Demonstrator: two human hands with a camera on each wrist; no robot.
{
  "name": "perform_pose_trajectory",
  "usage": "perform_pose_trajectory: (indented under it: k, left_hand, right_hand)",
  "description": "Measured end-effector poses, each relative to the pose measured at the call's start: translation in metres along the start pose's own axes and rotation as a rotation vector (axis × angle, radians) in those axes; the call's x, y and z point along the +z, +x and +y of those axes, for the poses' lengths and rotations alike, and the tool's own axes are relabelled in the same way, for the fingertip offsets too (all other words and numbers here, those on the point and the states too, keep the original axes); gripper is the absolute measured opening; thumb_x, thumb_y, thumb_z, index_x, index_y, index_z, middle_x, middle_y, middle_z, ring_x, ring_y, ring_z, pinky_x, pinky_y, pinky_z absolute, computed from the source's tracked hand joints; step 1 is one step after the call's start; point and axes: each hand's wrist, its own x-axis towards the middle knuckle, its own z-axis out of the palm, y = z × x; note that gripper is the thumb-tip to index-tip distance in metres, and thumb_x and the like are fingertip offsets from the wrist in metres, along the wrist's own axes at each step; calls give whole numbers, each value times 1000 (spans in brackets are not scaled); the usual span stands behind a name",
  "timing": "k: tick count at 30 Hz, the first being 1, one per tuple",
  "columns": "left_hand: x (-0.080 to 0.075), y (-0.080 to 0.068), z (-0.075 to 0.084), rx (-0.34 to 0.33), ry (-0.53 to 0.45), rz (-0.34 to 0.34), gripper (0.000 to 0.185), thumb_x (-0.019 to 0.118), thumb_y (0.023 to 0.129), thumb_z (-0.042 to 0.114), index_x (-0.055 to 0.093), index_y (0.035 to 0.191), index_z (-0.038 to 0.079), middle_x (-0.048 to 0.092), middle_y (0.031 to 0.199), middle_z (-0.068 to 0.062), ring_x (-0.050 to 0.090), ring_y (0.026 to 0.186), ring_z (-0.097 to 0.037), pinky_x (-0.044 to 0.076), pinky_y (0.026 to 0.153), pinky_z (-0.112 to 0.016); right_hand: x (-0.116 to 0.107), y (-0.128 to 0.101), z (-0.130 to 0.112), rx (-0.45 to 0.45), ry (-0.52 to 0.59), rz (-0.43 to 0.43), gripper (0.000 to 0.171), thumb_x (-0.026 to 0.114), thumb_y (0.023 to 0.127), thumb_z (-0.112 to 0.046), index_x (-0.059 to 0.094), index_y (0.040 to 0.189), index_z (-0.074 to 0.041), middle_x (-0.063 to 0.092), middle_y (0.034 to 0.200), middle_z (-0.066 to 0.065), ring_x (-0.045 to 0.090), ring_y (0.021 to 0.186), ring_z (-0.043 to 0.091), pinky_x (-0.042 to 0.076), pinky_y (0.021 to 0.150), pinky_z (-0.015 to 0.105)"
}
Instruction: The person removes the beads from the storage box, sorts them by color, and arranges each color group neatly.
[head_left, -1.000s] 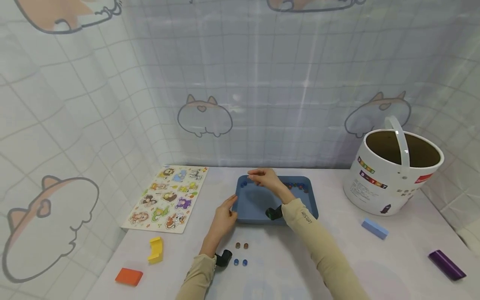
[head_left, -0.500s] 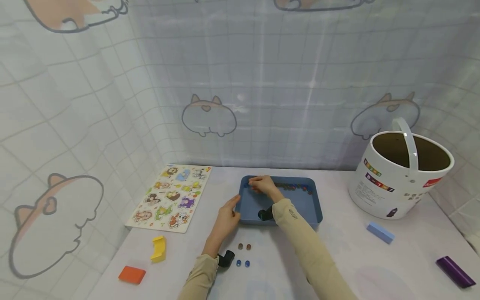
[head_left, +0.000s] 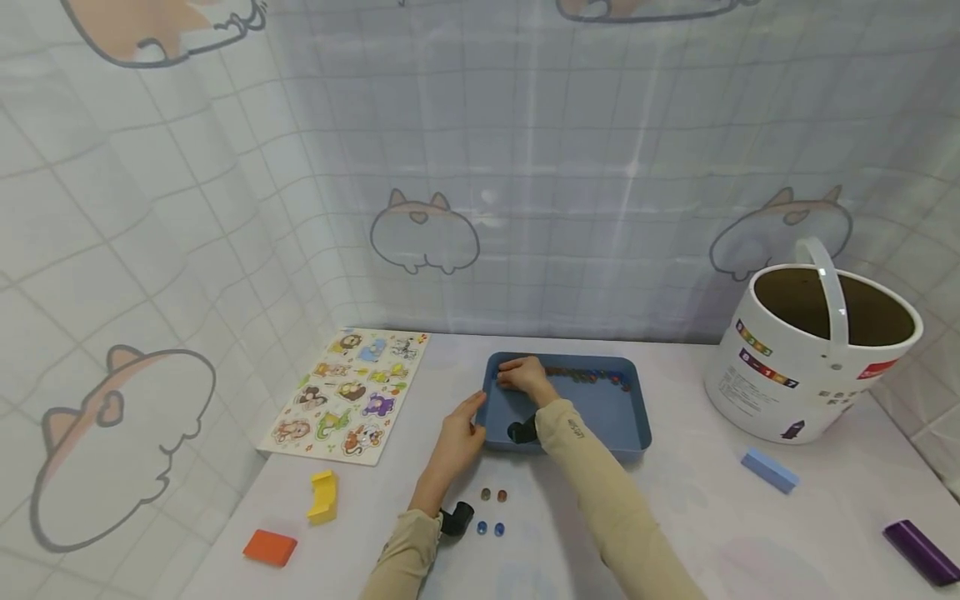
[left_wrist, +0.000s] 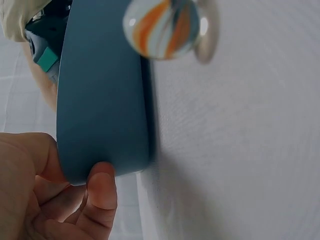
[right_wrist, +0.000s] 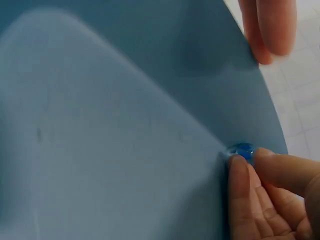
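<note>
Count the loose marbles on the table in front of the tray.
4. Two brownish marbles sit side by side just before the blue tray; two blue marbles lie nearer, beside the left wrist. More line the tray's far wall; the arms may hide others.

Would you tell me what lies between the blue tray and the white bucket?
Bare table only, in the head view, between blue tray and white bucket.

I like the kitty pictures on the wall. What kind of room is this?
Probably a play corner, set up at a table. A curtain printed with cartoon animals hangs behind the white table, which holds an animal puzzle board, coloured blocks and a blue tray of marbles.
</note>
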Motion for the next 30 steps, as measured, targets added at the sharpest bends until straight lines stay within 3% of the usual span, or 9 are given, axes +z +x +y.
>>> perform_pose_trajectory:
  k: [9, 15, 20, 26, 30]
  left_hand:
    - [-2, 0, 3, 5, -7, -10, 58, 54, 80, -7, 49, 138, -5, 49, 144, -20, 37, 55, -1, 38, 54, -17]
    - [-1, 0, 2, 18, 3, 9, 59, 54, 77, -7, 51, 136, -7, 51, 142, -21, 35, 54, -1, 37, 54, -17]
    - [0, 0, 1, 20, 7, 19, 58, 54, 78, -7, 51, 135, -7, 52, 142, -21, 34, 53, -2, 36, 53, -17]
    - [1, 0, 1, 24, 9, 29, 58, 53, 77, -8, 52, 135, -7, 52, 141, -22, 36, 55, -1, 38, 54, -18]
    - [2, 0, 1, 32, 26, 36, 57, 53, 77, -8, 53, 134, -7, 53, 140, -22, 36, 55, -2, 38, 55, -18]
  right_hand:
    - [2, -9, -4, 5, -53, -42, 28, 70, 85, -6, 72, 113, -2, 73, 107, 16, 72, 92, 21, 57, 79, 29]
    - [-10, -13, -6, -48, -100, -93, 30, 66, 90, -14, 69, 118, -6, 69, 118, 16, 69, 100, 26, 56, 85, 33]
    - [-24, -22, -13, -104, -69, -164, 33, 63, 92, -18, 66, 123, -6, 65, 125, 14, 64, 108, 27, 52, 95, 39]
    - [-35, -38, -16, -156, -52, -194, 34, 63, 92, -18, 66, 124, -7, 68, 112, 10, 61, 101, 28, 50, 97, 43]
    - [-41, -55, -19, -169, -38, -222, 34, 64, 92, -18, 65, 124, -7, 68, 118, 9, 59, 113, 34, 49, 98, 44]
